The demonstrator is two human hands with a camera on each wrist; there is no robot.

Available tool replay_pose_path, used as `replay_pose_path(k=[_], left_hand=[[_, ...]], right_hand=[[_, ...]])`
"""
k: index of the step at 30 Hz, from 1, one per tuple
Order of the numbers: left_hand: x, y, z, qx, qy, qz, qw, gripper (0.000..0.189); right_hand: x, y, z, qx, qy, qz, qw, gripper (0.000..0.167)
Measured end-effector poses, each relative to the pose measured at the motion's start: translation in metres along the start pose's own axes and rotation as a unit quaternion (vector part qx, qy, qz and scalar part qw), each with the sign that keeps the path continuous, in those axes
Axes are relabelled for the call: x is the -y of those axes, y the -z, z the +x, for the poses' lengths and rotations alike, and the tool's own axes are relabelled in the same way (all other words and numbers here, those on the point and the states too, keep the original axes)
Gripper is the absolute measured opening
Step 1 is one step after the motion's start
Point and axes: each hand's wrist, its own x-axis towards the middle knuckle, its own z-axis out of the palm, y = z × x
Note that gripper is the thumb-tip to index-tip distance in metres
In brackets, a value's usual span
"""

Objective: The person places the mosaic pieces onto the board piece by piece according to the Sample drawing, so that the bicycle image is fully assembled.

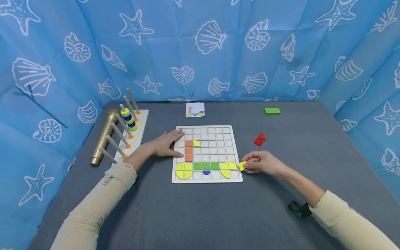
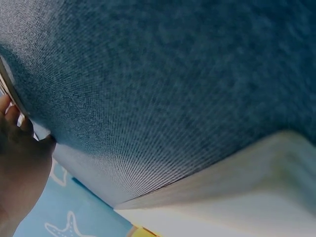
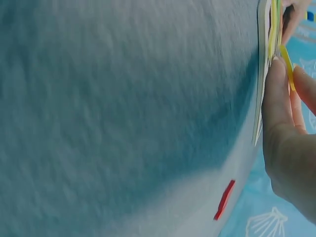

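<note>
A white grid board [image 1: 215,151] lies on the grey table, with yellow quarter-circle tiles [image 1: 184,171], orange square tiles [image 1: 189,150], green tiles [image 1: 206,166] and a blue half-round tile [image 1: 206,172] in its cells. My left hand [image 1: 165,144] rests on the board's left edge, fingers spread. At the board's lower right edge my right hand [image 1: 260,162] pinches a yellow quarter-circle tile [image 1: 242,166] between thumb and fingers. The right wrist view shows this yellow tile [image 3: 287,66] edge-on. One cell beside the right-hand yellow group shows bare board.
Two red tiles [image 1: 260,139] lie right of the board, and a green block [image 1: 272,111] sits farther back. A small pattern card [image 1: 195,109] is behind the board. On the left stand a peg rack [image 1: 132,135] with rings and a gold tube [image 1: 104,139].
</note>
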Motion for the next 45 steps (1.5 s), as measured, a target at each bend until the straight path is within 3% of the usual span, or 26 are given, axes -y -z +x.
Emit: replay_pose_path(k=[11, 18, 24, 31, 45], left_hand=[[0.0, 0.0, 0.0, 0.005, 0.007, 0.004, 1.0, 0.098], [-0.001, 0.001, -0.001, 0.0, 0.0, -0.004, 1.0, 0.099], [0.0, 0.001, 0.0, 0.0, 0.005, 0.003, 1.0, 0.098], [0.001, 0.0, 0.002, 0.004, 0.006, 0.003, 1.0, 0.098], [0.002, -0.001, 0.002, -0.001, 0.005, 0.002, 1.0, 0.098]], right_hand=[[-0.002, -0.022, -0.001, 0.006, 0.027, -0.01, 0.9996, 0.029], [-0.003, -0.031, -0.001, -0.025, 0.02, -0.024, 0.9992, 0.024], [-0.001, -0.033, -0.001, -0.027, 0.041, -0.071, 0.9963, 0.022], [-0.001, -0.03, 0.001, -0.003, 0.082, -0.143, 0.9863, 0.021], [0.006, -0.033, 0.0, 0.035, 0.058, -0.118, 0.9907, 0.026]])
